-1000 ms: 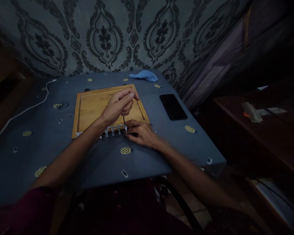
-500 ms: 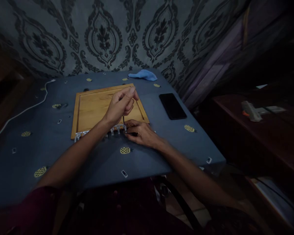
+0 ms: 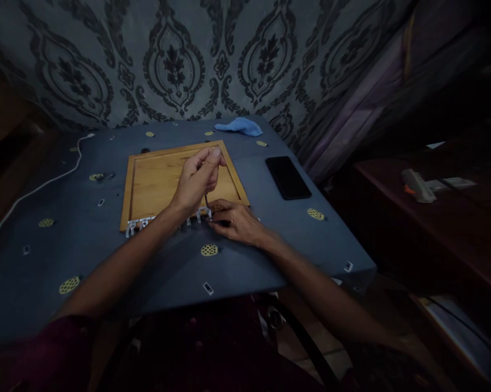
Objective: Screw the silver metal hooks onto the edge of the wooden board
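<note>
A wooden framed board (image 3: 159,179) lies on the table, with a silver metal hook rail (image 3: 141,223) along its near edge. My left hand (image 3: 198,182) is closed above the board's near right part, around a screwdriver whose thin dark shaft (image 3: 206,200) points down at the rail's right end. The screwdriver's handle is hidden in the fist. Low at the board's near right corner, my right hand (image 3: 241,224) has its thumb and fingers closed about the rail's right end. My left forearm covers the middle of the rail.
A black phone (image 3: 288,177) lies right of the board, and a blue cloth (image 3: 240,126) is at the back. A white cable (image 3: 44,187) runs along the left. The patterned tablecloth (image 3: 147,294) reaches the table's front edge. On a dark red surface at right rests a grey tool (image 3: 419,187).
My left hand has turned a little and shifted slightly left and down over the screwdriver. My right hand stays at the rail's end.
</note>
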Action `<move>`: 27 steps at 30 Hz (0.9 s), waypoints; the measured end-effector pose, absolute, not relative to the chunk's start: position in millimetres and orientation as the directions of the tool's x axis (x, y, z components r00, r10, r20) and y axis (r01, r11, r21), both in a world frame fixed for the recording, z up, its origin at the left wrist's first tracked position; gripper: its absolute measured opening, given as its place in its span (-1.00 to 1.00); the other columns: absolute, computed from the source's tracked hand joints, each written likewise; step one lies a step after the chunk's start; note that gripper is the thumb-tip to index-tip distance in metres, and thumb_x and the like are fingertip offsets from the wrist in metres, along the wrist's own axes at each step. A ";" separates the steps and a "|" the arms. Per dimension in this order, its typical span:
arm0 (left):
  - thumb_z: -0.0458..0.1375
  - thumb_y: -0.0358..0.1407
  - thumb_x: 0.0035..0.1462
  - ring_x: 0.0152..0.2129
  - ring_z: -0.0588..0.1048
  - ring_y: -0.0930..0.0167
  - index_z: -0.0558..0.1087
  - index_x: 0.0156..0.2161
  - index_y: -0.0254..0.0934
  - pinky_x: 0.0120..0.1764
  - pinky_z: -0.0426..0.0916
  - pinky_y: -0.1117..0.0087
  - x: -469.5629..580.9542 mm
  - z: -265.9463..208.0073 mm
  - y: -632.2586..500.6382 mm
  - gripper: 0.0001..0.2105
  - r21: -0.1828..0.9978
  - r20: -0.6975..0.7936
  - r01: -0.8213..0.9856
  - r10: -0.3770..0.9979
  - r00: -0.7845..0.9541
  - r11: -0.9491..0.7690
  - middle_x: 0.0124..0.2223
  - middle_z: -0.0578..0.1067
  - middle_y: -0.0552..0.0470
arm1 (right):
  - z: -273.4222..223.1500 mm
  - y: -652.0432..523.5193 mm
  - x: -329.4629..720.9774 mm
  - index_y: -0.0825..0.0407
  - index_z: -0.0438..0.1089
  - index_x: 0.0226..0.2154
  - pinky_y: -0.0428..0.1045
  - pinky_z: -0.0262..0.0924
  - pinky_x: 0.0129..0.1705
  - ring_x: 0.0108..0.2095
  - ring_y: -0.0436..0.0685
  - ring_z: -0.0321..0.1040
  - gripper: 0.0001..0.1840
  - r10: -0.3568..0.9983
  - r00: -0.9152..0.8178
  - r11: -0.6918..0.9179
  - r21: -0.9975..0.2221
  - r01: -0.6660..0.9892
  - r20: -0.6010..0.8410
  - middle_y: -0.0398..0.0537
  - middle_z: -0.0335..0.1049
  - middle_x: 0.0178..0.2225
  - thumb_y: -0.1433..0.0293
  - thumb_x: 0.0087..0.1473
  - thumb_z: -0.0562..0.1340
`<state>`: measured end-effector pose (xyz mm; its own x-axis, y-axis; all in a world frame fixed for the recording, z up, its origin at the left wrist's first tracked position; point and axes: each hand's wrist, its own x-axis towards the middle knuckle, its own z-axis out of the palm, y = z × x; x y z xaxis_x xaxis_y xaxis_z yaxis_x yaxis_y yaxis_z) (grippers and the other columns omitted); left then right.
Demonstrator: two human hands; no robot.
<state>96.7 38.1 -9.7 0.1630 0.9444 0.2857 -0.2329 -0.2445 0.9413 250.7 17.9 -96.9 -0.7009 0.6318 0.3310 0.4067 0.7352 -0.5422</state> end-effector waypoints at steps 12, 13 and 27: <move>0.31 0.14 0.07 -0.78 -0.12 0.63 0.33 -0.37 -0.24 -0.69 -0.16 0.55 90.7 -5.7 50.5 -0.53 0.945 0.264 -0.293 0.866 0.425 -0.145 -0.70 -0.03 0.36 | -97.9 20.0 250.6 0.06 0.61 -0.29 0.09 0.40 0.04 -0.05 0.18 0.55 -0.83 0.624 -0.710 0.737 -0.549 0.395 0.326 0.11 0.51 0.08 0.40 0.25 0.27; 0.32 0.14 0.06 -0.78 -0.12 0.63 0.34 -0.37 -0.24 -0.69 -0.16 0.55 90.2 -5.4 50.5 -0.53 0.944 0.263 -0.300 0.859 0.440 -0.135 -0.70 -0.02 0.36 | -97.9 20.0 250.7 0.06 0.61 -0.30 0.08 0.41 0.04 -0.04 0.19 0.55 -0.83 0.624 -0.710 0.737 -0.550 0.394 0.328 0.11 0.51 0.07 0.40 0.25 0.28; 0.33 0.05 0.11 -0.78 -0.06 0.63 0.37 -0.37 -0.27 -0.68 -0.14 0.55 80.6 -10.5 42.8 -0.58 0.907 0.323 -0.373 0.893 0.315 -0.196 -0.69 0.05 0.34 | -111.4 14.1 256.0 -0.02 0.64 -0.13 0.13 0.45 0.11 0.05 0.19 0.55 -0.82 0.695 -0.583 0.687 -0.629 0.363 0.422 0.07 0.56 0.10 0.38 0.23 0.34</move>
